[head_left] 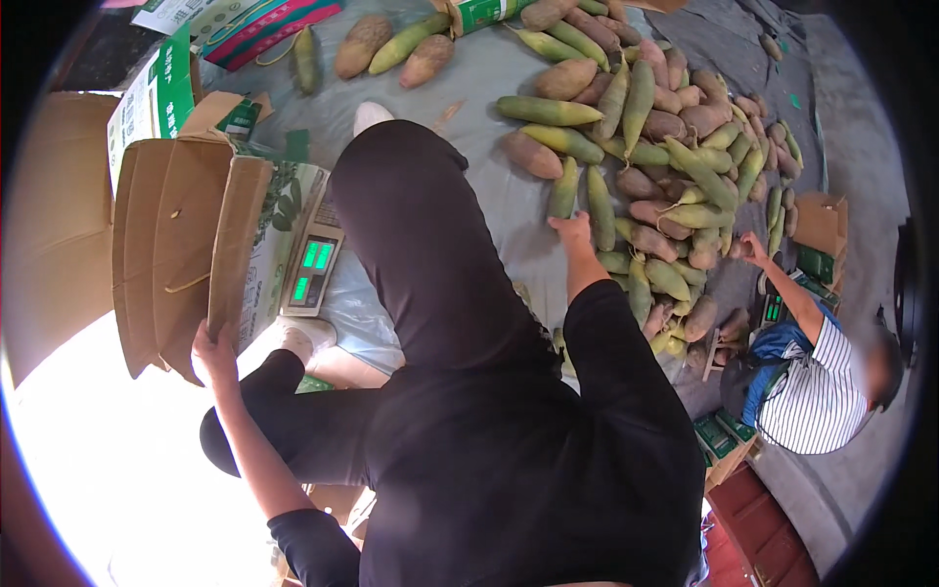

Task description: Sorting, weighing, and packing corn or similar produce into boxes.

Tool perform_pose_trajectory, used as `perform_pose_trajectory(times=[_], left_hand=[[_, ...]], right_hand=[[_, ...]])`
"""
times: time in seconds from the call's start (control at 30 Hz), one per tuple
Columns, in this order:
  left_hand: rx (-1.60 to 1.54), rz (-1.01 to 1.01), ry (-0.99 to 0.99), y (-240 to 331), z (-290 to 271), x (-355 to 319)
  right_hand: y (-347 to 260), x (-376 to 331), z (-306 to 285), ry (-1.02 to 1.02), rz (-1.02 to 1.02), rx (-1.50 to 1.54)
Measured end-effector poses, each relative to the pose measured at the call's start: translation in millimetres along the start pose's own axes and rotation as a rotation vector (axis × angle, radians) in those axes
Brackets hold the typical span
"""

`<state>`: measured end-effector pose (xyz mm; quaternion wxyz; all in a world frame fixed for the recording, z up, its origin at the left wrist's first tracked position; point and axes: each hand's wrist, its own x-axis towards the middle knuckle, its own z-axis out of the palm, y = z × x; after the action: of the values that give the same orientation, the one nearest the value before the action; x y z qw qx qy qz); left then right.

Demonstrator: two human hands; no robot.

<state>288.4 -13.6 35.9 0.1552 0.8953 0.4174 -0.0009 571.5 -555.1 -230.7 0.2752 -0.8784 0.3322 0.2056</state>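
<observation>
At the left, an open cardboard box (161, 259) stands on a digital scale (315, 269) with a lit green display. My left hand (213, 357) is closed on the near edge of this box. On the right, my right hand (574, 228) has its fingers closed at the near end of a green radish (563, 192). A second green radish (600, 207) lies just right of that hand. Beyond them spreads a heap of green radishes and reddish-brown roots (682, 217). Part of what my right fingers grip is hidden.
A co-worker in a striped shirt (807, 406) reaches to the heap's right side, near another scale (774, 309) and a carton (820, 235). More cartons (156, 98) stand at the far left. Several loose roots (363, 47) lie on the plastic sheet (484, 210).
</observation>
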Motion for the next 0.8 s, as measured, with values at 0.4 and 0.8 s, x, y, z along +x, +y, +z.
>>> perform_pose_trajectory(times=[0.4,0.8], left_hand=[[0.123,-0.064,0.041,26,-9,-11],[0.075,-0.052,0.035,47,-12,-16]], right_hand=[[-13,0,32,-0.377,0.297,0.558],[17,-33,-28,-0.682,0.286,0.480]])
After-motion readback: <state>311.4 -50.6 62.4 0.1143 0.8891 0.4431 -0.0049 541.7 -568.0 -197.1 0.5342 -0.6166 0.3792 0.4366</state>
